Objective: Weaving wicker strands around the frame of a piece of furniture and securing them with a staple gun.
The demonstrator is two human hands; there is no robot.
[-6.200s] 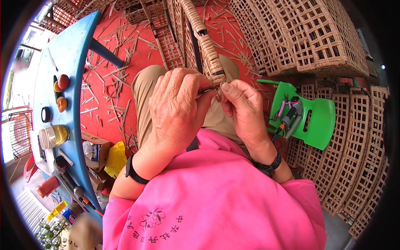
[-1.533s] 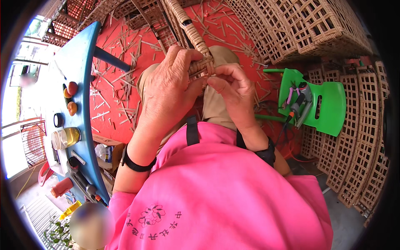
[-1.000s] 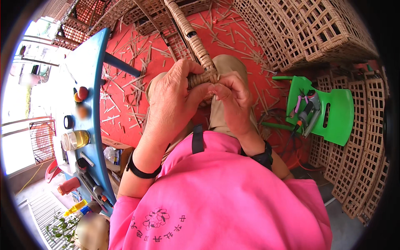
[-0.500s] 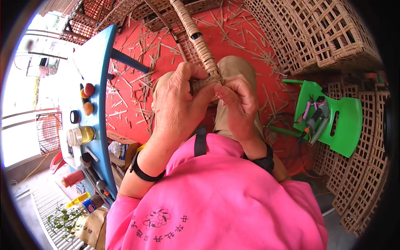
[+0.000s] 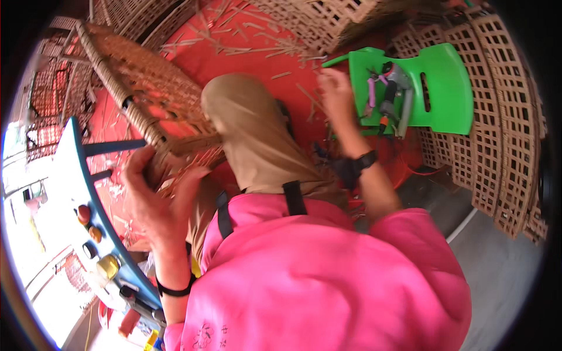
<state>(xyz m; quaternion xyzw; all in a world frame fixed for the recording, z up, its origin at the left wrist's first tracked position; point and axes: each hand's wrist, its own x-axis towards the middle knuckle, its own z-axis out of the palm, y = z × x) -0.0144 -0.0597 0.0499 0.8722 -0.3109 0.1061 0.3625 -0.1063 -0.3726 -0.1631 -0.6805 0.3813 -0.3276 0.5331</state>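
A woven rattan frame [image 5: 130, 108] with a wrapped edge slants from the upper left down to my lap. My left hand [image 5: 157, 202] is at its near corner, thumb and fingers bent around the woven part; blur hides the exact contact. Away from the frame, my right hand [image 5: 338, 96] is raised beside the green plastic chair [image 5: 448, 88], blurred by motion, fingers loosely apart and nothing visible in them. On that chair lie purple-handled pliers [image 5: 371, 93] and a dark tool with an orange tip [image 5: 387, 102].
To the left stands a blue table [image 5: 108, 210] with round fruits, a jar [image 5: 109, 266] and tools on it. Woven panels [image 5: 489, 117] lean at the right, and more wickerwork [image 5: 304, 23] is at the far side. Cut strips [image 5: 263, 50] litter the red floor.
My right hand has left the frame and moved right toward the chair. The view has turned right, so the frame and my left hand now appear farther left.
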